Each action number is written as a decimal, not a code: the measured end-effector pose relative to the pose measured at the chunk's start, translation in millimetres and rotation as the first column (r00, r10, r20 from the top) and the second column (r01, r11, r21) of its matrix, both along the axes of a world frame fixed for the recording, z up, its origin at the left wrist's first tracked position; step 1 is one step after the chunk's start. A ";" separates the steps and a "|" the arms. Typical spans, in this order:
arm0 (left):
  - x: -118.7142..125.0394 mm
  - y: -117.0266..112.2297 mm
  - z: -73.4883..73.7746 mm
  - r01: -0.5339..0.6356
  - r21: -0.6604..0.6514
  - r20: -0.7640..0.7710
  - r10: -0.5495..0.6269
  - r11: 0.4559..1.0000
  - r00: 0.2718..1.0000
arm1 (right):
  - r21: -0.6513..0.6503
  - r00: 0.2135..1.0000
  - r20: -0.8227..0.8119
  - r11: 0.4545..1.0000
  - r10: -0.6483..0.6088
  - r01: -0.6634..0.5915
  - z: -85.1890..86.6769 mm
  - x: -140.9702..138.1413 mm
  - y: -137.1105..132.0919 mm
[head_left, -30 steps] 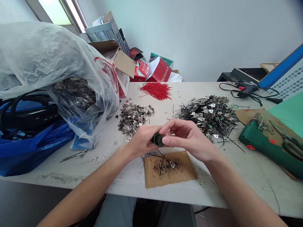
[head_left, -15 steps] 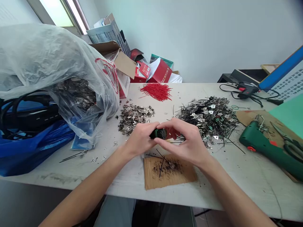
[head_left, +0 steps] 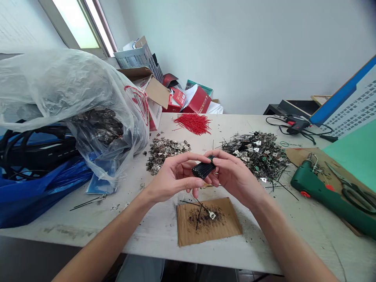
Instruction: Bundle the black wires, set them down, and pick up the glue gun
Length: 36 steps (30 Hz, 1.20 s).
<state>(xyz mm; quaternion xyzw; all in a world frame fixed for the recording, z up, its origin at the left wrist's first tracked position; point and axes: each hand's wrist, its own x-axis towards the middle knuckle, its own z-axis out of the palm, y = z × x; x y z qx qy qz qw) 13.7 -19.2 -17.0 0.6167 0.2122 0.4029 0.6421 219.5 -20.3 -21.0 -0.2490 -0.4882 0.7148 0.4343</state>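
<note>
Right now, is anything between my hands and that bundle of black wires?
Nothing visible. The left hand and right hand both already grip the black wire bundle directly, raised above the cardboard pad.

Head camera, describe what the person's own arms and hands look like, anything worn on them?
Both forearms are bare up to the frame's lower edge: no sleeves show. The left hand and the right hand wear no gloves, and no ring, watch, bracelet or wristband is visible on either. The fingers are slim with short, unpainted nails. No tape, bandage or marking shows.
</note>
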 end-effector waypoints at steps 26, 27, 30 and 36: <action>7.6 -3.1 -1.7 -0.217 0.037 -0.031 0.218 0.976 0.976 | 0.142 0.973 0.227 0.986 0.052 -0.086 -8.2 0.0 -6.2; 8.3 -4.0 -1.7 -0.220 0.047 -0.045 0.222 0.974 0.974 | 0.148 0.970 0.238 0.985 0.049 -0.086 -6.8 -0.4 -6.3; 10.3 -6.0 -2.2 -0.221 0.071 -0.065 0.226 0.973 0.972 | 0.162 0.966 0.256 0.984 0.031 -0.074 -3.9 -1.0 -5.7; 12.2 -7.5 -3.8 -0.229 0.069 -0.043 0.233 0.971 0.972 | 0.183 0.963 0.270 0.981 0.016 -0.068 -4.6 -1.0 -4.5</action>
